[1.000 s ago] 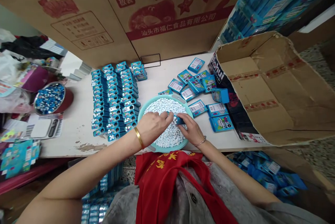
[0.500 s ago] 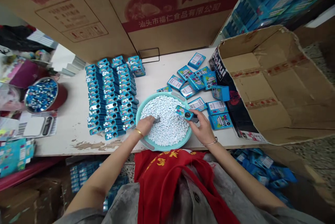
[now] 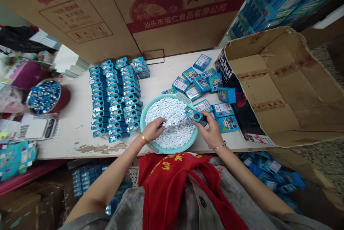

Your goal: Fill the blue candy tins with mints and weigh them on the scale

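Note:
A round turquoise basin (image 3: 144,114) full of small white candies (image 3: 176,141) stands in front of me at the table edge. Over its left half, my left hand (image 3: 153,129) is closed around what looks like a small metal scoop, nearly hidden by the fingers and a heap of candies. My right hand (image 3: 211,129) pinches the end of a blue candy box (image 3: 193,114) above the basin's right side. The box lies tilted, its dark round opening facing up. Left of the basin, filled blue boxes (image 3: 115,108) stand in rows, white candies showing in some openings.
Loose blue boxes (image 3: 202,83) lie beyond and right of the basin. An open carton (image 3: 258,79) stands at the right. Further left are a red pot (image 3: 61,97) of shiny wrapped pieces and a scale (image 3: 37,129). Big cartons (image 3: 174,18) wall off the back.
My left hand has shifted slightly right and the scoop has come up heaped with candies. My right hand has moved the box a little to the right, turning it slightly.

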Tool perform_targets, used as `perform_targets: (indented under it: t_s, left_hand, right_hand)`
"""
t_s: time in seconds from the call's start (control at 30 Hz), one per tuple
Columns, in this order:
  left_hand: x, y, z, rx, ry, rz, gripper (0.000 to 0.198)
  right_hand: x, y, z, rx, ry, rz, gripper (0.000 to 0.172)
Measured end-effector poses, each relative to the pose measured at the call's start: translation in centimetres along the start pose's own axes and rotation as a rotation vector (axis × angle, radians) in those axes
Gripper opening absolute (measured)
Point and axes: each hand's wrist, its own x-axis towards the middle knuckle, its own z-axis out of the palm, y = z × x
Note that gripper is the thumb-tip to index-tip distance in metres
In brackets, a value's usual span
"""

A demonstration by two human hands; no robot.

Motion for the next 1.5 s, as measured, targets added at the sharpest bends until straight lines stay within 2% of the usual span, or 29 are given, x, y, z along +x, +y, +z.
perform_targets:
  t_s: [0.17, 0.27, 0.33, 0.43, 0.53, 0.6, 0.7, 0.77, 0.83, 0.87, 0.93, 1.0, 1.13, 1.23, 1.3, 1.37, 1.47, 1.5]
  left_hand:
    - [-1.1, 4.2, -5.3, 0.148, -0.031, 0.127, 0.022]
    - [-0.4, 7.1, -7.2, 0.349, -0.131, 0.095, 0.019]
    - [0.0, 9.2, -8.1, 0.511, -0.204, 0.037, 0.017]
    - [0.4, 12.2, -8.8, 0.702, -0.245, -0.011, 0.021]
    - [0.4, 14.8, -9.0, 0.807, -0.270, -0.007, 0.022]
    - [0.2, 15.7, -9.1, 0.828, -0.293, 0.019, 0.020]
    - [0.0, 14.7, -9.6, 0.803, -0.257, 0.049, 0.018]
    - [-0.2, 12.3, -9.5, 0.760, -0.182, -0.009, 0.018]
    - [-0.6, 9.1, -8.6, 0.677, -0.147, -0.138, 0.021]
    - [-1.0, 7.5, -7.8, 0.616, -0.168, -0.214, 0.022]
    - [-1.9, 4.8, -5.4, 0.441, -0.318, -0.342, 0.025]
    - [-2.4, 3.0, -2.4, 0.395, -0.371, -0.373, 0.020]
    - [-0.9, 2.2, 3.8, 0.317, -0.348, -0.373, 0.022]
    - [0.6, 2.7, 6.1, 0.243, -0.291, -0.336, 0.027]
    - [0.5, 2.6, 6.1, 0.189, -0.247, -0.305, 0.029]
    - [-0.3, 2.0, 5.1, 0.136, -0.201, -0.264, 0.032]
    - [-1.8, 1.2, 2.3, 0.077, -0.144, -0.177, 0.029]
    - [-2.1, 1.2, 1.1, 0.078, -0.093, -0.126, 0.027]
  right_hand:
    - [0.0, -1.0, 1.2, -0.058, -0.109, -0.169, 0.038]
    - [-0.1, -1.4, 2.1, -0.066, -0.153, -0.262, 0.043]
    - [-0.2, -1.5, 2.6, -0.069, -0.163, -0.293, 0.044]
    - [-0.4, -1.6, 3.0, -0.050, -0.159, -0.305, 0.044]
    - [-0.5, -1.7, 3.2, -0.024, -0.159, -0.315, 0.043]
    - [-0.5, -1.6, 3.3, -0.024, -0.155, -0.318, 0.043]
    - [-0.3, -1.3, 3.2, -0.038, -0.151, -0.308, 0.043]
    - [-0.3, -1.0, 2.8, -0.040, -0.150, -0.283, 0.041]
    - [-0.5, -1.0, 2.0, -0.037, -0.143, -0.232, 0.039]
    - [-0.7, -1.1, 1.5, -0.036, -0.136, -0.194, 0.038]
    - [-1.1, -1.0, 0.6, -0.046, -0.129, -0.119, 0.038]
    - [-1.4, -0.5, 0.1, -0.051, -0.104, -0.064, 0.041]
    - [-1.7, 0.4, 0.1, -0.027, -0.055, 0.015, 0.047]
    - [-1.7, 0.3, 0.4, -0.032, -0.023, 0.062, 0.049]
    - [-1.5, 0.3, 0.6, -0.032, 0.012, 0.054, 0.049]
    - [-1.3, 0.4, 0.7, -0.015, 0.033, 0.019, 0.050]
    - [-0.9, 0.6, 0.7, -0.038, 0.014, -0.051, 0.041]
    - [-0.7, 0.5, 0.7, -0.052, 0.009, -0.076, 0.039]
